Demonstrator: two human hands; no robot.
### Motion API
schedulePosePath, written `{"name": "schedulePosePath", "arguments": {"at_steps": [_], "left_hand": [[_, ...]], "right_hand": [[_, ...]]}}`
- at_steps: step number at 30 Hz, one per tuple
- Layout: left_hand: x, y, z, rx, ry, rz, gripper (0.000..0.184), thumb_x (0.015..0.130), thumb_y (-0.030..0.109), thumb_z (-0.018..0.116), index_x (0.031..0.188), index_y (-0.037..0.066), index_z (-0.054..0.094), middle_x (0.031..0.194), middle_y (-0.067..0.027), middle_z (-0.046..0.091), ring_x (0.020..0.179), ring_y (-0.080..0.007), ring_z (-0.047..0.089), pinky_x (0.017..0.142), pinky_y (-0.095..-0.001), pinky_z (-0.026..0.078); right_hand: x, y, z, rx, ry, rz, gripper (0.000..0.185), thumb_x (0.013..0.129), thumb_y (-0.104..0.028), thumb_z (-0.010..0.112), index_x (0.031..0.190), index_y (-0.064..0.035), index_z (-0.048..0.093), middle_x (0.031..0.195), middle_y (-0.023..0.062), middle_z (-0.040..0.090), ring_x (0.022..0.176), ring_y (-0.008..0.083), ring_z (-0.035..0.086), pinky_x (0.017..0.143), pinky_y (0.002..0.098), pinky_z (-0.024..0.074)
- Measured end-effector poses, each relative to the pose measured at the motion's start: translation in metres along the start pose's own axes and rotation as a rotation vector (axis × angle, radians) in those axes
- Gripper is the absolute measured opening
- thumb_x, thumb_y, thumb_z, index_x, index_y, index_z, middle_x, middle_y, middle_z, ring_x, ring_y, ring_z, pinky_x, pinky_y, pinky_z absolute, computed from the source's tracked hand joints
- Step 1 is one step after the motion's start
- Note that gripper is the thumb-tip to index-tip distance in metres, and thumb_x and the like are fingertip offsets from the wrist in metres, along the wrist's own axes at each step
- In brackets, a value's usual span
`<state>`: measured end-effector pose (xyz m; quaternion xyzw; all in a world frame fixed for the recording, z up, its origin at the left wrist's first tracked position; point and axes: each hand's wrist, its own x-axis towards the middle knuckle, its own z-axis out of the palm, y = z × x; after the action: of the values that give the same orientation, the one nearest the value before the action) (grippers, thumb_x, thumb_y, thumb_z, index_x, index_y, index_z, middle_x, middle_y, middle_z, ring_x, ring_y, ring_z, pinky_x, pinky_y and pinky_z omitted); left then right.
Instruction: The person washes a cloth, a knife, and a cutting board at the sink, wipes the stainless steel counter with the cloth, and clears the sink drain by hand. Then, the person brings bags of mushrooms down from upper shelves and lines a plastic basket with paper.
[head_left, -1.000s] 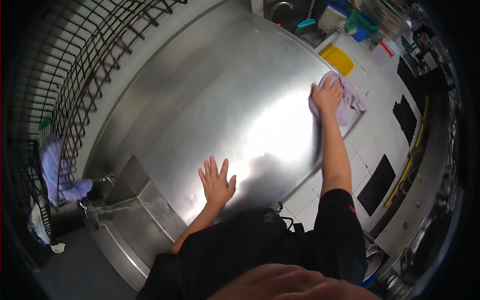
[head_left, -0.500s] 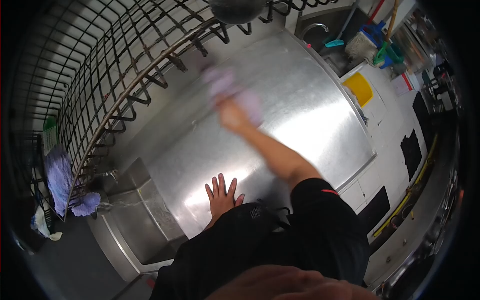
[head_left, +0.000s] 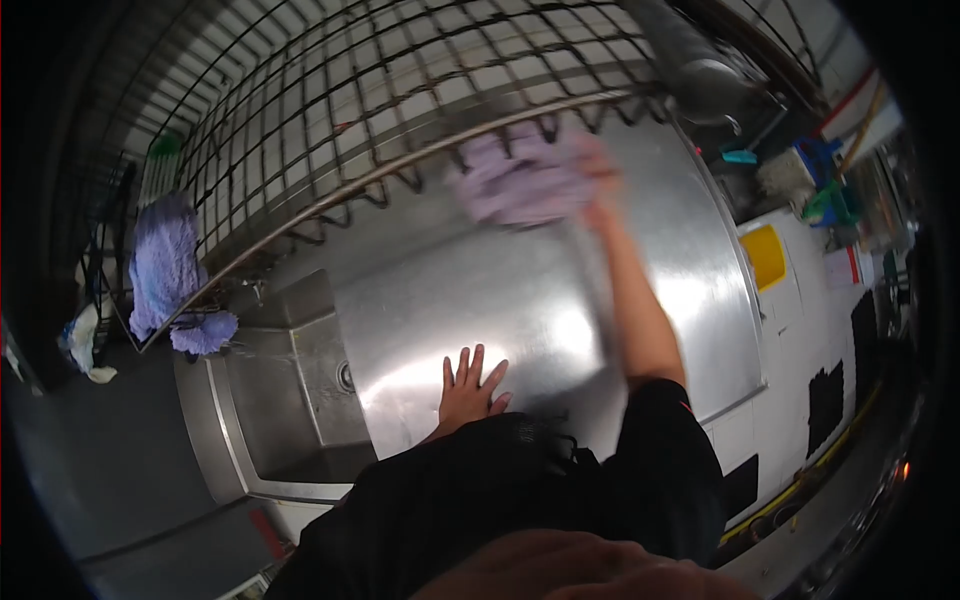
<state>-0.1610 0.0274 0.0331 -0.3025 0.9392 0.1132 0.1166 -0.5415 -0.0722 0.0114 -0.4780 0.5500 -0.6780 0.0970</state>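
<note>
My left hand (head_left: 468, 392) lies flat on the steel counter (head_left: 440, 290) near its front edge, fingers spread, holding nothing. Further back, my right hand (head_left: 600, 185) is blurred by motion and grips the right side of a pinkish-purple cloth (head_left: 525, 178). The cloth is bunched over the rear part of the counter, partly behind the front edge of the wire rack. My right arm reaches forward across the steel.
A wire rack (head_left: 330, 195) overhangs the back. At left are a purple cloth (head_left: 163, 262) and a steel sink (head_left: 320, 375). A yellow container (head_left: 764, 257) and a dark floor mat (head_left: 826, 408) lie to the right.
My right hand swept the cloth from the counter's right edge to the back left, then somewhat right again. My left hand stays flat on the steel. The view has turned and shows more rack.
</note>
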Motion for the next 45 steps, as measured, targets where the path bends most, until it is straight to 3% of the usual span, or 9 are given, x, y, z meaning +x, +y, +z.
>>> {"name": "schedulePosePath", "arguments": {"at_steps": [6, 11, 22, 28, 30, 34, 40, 42, 45], "left_hand": [[-0.001, -0.004, 0.004, -0.028, 0.02, 0.049, 0.057, 0.091, 0.053, 0.031, 0.14, 0.024, 0.026, 0.148, -0.0181, 0.011, 0.137, -0.0365, 0.009, 0.107, -0.0582, 0.005], [-0.004, -0.009, 0.005, -0.119, 0.096, 0.06, 0.057, 0.091, 0.053, 0.034, 0.139, 0.022, 0.029, 0.146, -0.0194, 0.017, 0.135, -0.0385, 0.014, 0.106, -0.0599, 0.008], [-0.024, -0.066, 0.023, -0.223, 0.383, -0.02, 0.051, 0.084, 0.047, 0.049, 0.127, 0.019, 0.049, 0.143, -0.0138, 0.026, 0.135, -0.0337, 0.016, 0.107, -0.0574, 0.01], [-0.105, -0.163, 0.027, -0.196, 0.421, -0.244, 0.059, 0.088, 0.049, 0.04, 0.136, 0.014, 0.037, 0.145, -0.011, 0.027, 0.135, -0.0333, 0.017, 0.107, -0.057, 0.003], [-0.128, -0.197, 0.044, -0.224, 0.37, -0.389, 0.058, 0.088, 0.047, 0.04, 0.136, 0.015, 0.037, 0.145, -0.0116, 0.027, 0.135, -0.0339, 0.017, 0.106, -0.0577, 0.004], [-0.201, -0.286, 0.047, -0.197, 0.134, -0.731, 0.055, 0.087, 0.043, 0.045, 0.133, 0.013, 0.041, 0.143, -0.0167, 0.029, 0.132, -0.0351, 0.023, 0.105, -0.0573, 0.009], [-0.311, -0.373, 0.043, -0.432, 0.209, -0.594, 0.043, 0.082, 0.036, 0.057, 0.112, 0.006, 0.058, 0.113, -0.0195, 0.057, 0.104, -0.034, 0.054, 0.095, -0.0478, 0.035], [-0.324, -0.368, 0.05, -0.476, 0.204, -0.525, 0.039, 0.082, 0.035, 0.058, 0.107, 0.005, 0.061, 0.105, -0.0179, 0.062, 0.097, -0.0331, 0.058, 0.092, -0.0471, 0.038], [-0.324, -0.338, 0.063, -0.506, 0.245, -0.34, 0.037, 0.081, 0.034, 0.059, 0.104, 0.005, 0.062, 0.101, -0.0147, 0.063, 0.095, -0.0327, 0.059, 0.091, -0.047, 0.039]], "right_hand": [[0.031, 0.147, -0.252, -1.1, 0.1, 0.32, 0.046, 0.08, -0.015, 0.047, 0.123, 0.0022, 0.048, 0.123, 0.0223, 0.05, 0.115, 0.0327, 0.047, 0.1, 0.0367, 0.0336], [0.043, 0.15, -0.072, -1.156, 0.005, -0.416, 0.04, 0.078, -0.021, 0.053, 0.111, 0.0014, 0.055, 0.116, 0.0221, 0.053, 0.111, 0.0392, 0.046, 0.098, 0.0434, 0.0353], [-0.109, -0.053, 0.33, -0.363, -0.689, -0.308, 0.031, 0.07, -0.006, 0.055, 0.1, -0.0092, 0.066, 0.117, 0.0108, 0.057, 0.118, 0.0301, 0.045, 0.1, 0.0381, 0.0372], [-0.179, -0.137, 0.376, -0.079, -0.627, -0.066, 0.024, 0.07, 0.001, 0.052, 0.087, -0.0066, 0.066, 0.101, 0.0094, 0.064, 0.092, 0.0237, 0.06, 0.079, 0.0343, 0.0475], [-0.163, -0.161, 0.373, 0.31, -0.512, 0.746, 0.024, 0.071, 0.003, 0.05, 0.086, -0.0069, 0.066, 0.088, 0.0043, 0.064, 0.069, 0.0105, 0.054, 0.061, 0.0256, 0.0431], [-0.121, -0.213, 0.279, 0.143, -0.168, 0.138, 0.028, 0.072, -0.001, 0.048, 0.096, -0.0014, 0.062, 0.088, 0.0021, 0.062, 0.068, 0.005, 0.048, 0.06, 0.019, 0.0383], [-0.148, -0.1, 0.114, -0.684, -0.194, 0.467, 0.048, 0.075, -0.018, 0.057, 0.121, -0.0037, 0.055, 0.115, 0.016, 0.057, 0.095, 0.0276, 0.059, 0.088, 0.0324, 0.0443], [-0.208, -0.131, 0.193, -1.405, -0.323, 0.256, 0.051, 0.072, -0.027, 0.061, 0.12, -0.0115, 0.057, 0.127, 0.0208, 0.049, 0.105, 0.0359, 0.054, 0.094, 0.0384, 0.0405], [-0.254, -0.169, 0.298, -1.098, -0.395, 0.069, 0.041, 0.068, -0.018, 0.06, 0.109, -0.0194, 0.064, 0.126, 0.0165, 0.048, 0.112, 0.0344, 0.047, 0.095, 0.0439, 0.0372]]}}
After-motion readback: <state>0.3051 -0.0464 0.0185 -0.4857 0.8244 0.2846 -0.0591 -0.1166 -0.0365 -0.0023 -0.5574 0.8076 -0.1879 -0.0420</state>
